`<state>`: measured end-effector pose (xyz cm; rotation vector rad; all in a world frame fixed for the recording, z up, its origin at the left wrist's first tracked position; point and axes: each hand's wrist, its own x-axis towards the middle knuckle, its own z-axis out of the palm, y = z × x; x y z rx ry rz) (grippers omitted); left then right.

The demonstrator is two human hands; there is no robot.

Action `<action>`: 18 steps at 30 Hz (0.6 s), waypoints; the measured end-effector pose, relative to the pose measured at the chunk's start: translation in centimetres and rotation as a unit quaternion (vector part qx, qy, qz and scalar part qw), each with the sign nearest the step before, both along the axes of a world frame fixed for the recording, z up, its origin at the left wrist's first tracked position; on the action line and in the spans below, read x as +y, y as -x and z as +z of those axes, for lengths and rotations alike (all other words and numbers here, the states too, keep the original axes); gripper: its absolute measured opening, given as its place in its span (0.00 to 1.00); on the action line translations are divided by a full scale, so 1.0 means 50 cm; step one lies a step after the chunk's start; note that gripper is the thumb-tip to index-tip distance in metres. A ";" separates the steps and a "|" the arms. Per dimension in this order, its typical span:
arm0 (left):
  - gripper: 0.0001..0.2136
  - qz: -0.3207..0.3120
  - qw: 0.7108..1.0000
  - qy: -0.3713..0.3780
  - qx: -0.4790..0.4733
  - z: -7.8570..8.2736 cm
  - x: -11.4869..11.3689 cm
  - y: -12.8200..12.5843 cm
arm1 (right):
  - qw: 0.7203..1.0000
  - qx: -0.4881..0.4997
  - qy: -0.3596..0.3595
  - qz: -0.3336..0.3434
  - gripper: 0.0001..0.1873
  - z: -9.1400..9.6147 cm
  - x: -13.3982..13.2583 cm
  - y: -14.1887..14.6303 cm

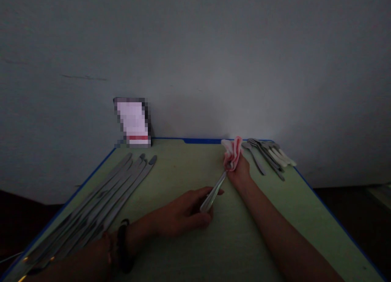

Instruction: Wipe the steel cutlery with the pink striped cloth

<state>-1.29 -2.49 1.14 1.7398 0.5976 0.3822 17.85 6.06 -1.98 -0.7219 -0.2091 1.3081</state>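
Two grips, one beyond the other

The left hand (191, 210) is holding its grip between thumb (198, 221) on the near side and fingers (204, 191) on the far; the right hand (239, 172) is gripping just beyond, its forearm (275, 221) slanting back rightward

Pale-green table with blue edging (177, 168); left of the grip of the right hand (238, 170), long silver metal cutlery (97, 200) and, farther off, an upright rectangular phone (134, 121); just right, silver metal spoons (257, 162), white-handled cutlery (278, 156)
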 end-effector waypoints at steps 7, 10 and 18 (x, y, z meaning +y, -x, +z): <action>0.18 -0.010 0.998 -0.042 0.051 -0.004 -0.008 -0.011 | 0.997 -0.047 -0.064 0.004 0.06 -0.013 -0.003 -0.004; 0.18 0.010 0.998 0.002 0.063 -0.010 -0.009 -0.015 | 0.993 -0.069 -0.092 0.014 0.09 -0.013 -0.008 0.000; 0.14 0.141 0.984 -0.045 0.099 -0.022 0.010 -0.027 | 0.979 -0.181 -0.091 0.021 0.14 -0.011 -0.010 0.019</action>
